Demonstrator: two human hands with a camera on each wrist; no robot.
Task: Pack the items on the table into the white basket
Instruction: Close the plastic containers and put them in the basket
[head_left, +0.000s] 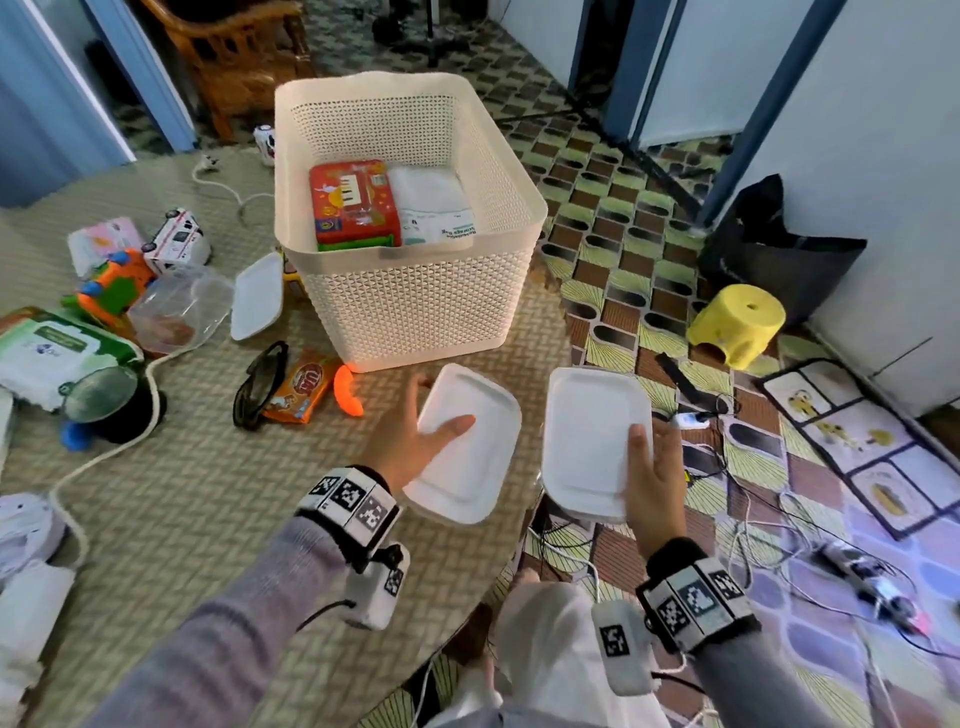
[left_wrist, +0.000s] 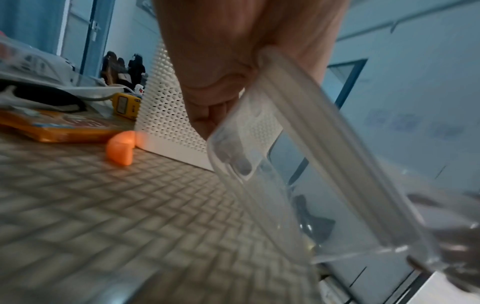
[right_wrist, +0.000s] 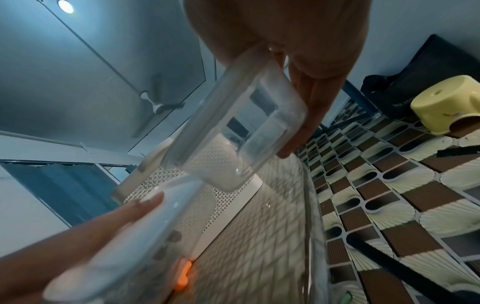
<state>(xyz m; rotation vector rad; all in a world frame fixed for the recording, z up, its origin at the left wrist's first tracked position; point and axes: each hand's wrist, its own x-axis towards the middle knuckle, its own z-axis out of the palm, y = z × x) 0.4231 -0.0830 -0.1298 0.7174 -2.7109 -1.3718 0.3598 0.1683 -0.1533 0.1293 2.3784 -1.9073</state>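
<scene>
head view: woven-patterned round table (head_left: 218, 493) above brown-and-green tiled floor (head_left: 623, 218).

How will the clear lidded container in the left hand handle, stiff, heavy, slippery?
The lidded container probably stays rigid: its walls look straight in the left hand. Likely light, since it looks empty through the clear wall. Possibly slippery, since the plastic looks smooth.

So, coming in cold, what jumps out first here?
The tall white basket mid-table, with a red toy box already inside. In front of it, the left hand and right hand each hold a lidded clear container above the table's near edge.
</scene>
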